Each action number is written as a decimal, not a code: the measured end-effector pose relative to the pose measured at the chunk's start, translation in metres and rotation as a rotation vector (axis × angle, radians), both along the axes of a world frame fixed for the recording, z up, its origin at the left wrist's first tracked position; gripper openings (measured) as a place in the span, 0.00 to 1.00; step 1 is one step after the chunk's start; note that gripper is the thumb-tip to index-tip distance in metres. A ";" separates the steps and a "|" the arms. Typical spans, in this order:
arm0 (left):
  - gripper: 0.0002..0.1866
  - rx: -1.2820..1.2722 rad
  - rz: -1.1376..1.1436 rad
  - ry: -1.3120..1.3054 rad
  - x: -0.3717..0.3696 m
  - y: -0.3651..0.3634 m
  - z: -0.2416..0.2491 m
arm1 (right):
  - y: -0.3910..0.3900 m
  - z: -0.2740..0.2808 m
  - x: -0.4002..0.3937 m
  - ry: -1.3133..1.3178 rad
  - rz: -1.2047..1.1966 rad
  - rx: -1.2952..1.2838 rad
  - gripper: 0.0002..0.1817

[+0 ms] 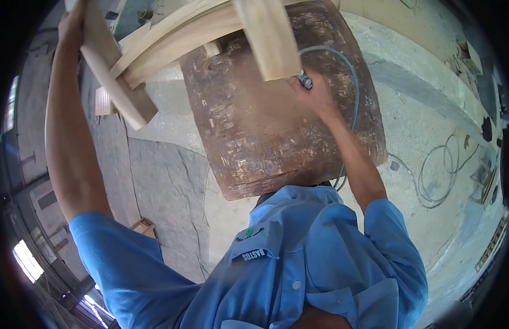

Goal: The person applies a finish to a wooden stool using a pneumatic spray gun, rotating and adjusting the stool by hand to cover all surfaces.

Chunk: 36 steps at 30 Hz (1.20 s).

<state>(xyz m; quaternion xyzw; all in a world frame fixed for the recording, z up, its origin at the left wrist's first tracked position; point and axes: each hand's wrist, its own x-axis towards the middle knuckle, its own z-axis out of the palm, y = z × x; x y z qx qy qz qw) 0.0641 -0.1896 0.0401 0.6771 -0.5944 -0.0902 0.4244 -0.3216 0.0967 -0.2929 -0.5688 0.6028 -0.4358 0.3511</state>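
Note:
My left hand (73,26), at the upper left, is closed on one leg of a pale wooden frame (180,46) with curved rails, perhaps a chair frame. A thick wooden post (273,41) of it juts toward me in the top middle. Just under that post's end, my right hand (315,94) is wrapped around a small silver-ended air tool (305,80). A grey-blue hose (354,82) curves from the tool down past my right forearm. Its tip is partly hidden by the post. Haze, like dust, hangs over the worn brown tabletop (265,142) below.
On the floor at right lies a loosely coiled hose (424,181). A grey sheet (167,192) covers the floor on the left. A low pale ledge (424,71) runs along the right. A small wooden box (143,227) sits by my left sleeve.

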 end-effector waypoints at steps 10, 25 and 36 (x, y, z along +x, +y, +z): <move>0.36 -0.112 -0.147 0.125 -0.045 0.070 -0.003 | -0.012 0.001 0.125 0.058 0.105 -0.055 0.25; 0.36 -0.303 -0.017 0.180 -0.029 0.124 -0.029 | 0.065 0.015 -0.058 -0.215 -0.281 0.279 0.17; 0.34 0.118 -0.190 0.323 -0.019 0.156 -0.014 | 0.133 0.018 -0.116 -0.307 0.000 0.405 0.16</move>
